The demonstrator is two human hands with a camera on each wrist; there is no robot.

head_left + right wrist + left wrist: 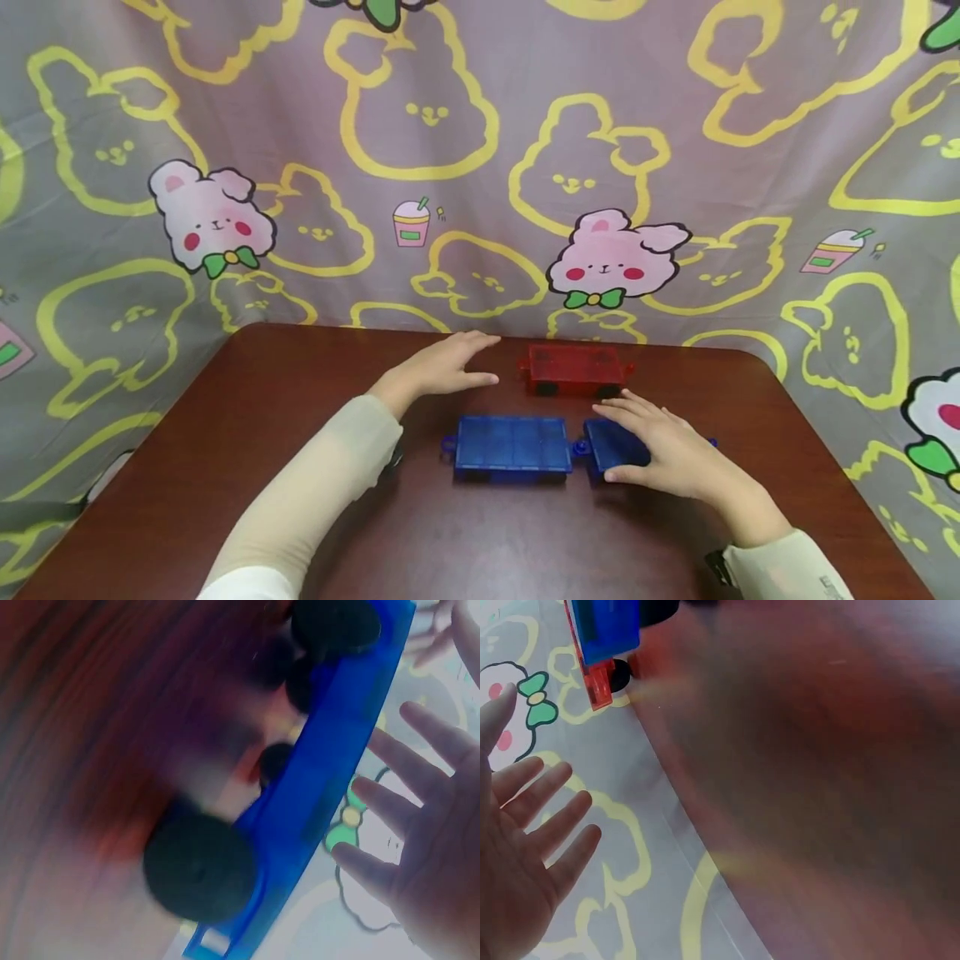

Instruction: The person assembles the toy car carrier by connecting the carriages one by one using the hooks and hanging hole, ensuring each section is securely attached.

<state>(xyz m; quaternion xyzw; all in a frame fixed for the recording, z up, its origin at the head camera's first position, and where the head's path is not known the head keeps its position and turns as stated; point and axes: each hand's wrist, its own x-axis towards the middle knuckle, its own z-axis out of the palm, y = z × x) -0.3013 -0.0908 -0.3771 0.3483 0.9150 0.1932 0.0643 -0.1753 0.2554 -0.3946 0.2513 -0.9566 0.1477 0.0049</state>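
Note:
A red see-through toy wagon (576, 367) with black wheels stands towards the back of the table. Nearer me, a blue toy wagon (513, 444) meets a second blue wagon (611, 446) at a small ring coupling (581, 447). My left hand (446, 364) hovers left of the red wagon, fingers stretched out and nothing in it. Over the second blue wagon hangs my right hand (663, 442), fingers spread and partly covering it; whether it touches is unclear. In the right wrist view, the blue side and black wheel (201, 866) show beside the spread fingers.
The brown table (480, 533) has rounded back corners. A grey cloth (480, 208) with yellow outlines and pink rabbits hangs behind it. A dark object (393, 458) shows under the left forearm.

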